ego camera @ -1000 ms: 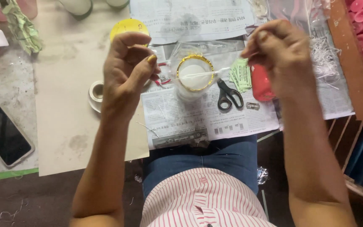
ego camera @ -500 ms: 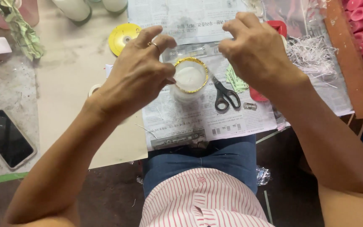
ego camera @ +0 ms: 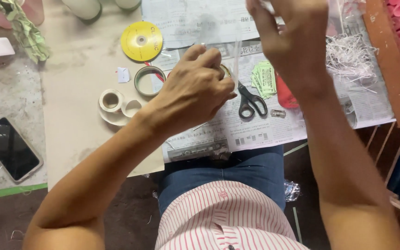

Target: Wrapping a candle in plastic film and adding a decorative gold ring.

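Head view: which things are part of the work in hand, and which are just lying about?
In hand: left hand, right hand, clear plastic strip, gold-rimmed round container.

Lying about: black-handled scissors, yellow disc, white tape roll, black phone, white paper shreds.

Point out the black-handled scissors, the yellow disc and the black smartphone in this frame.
black-handled scissors (ego camera: 252, 103): head view, on the handle loops, lying on newspaper.
yellow disc (ego camera: 141, 41): head view, near its centre hole.
black smartphone (ego camera: 9, 148): head view, middle of its dark screen.
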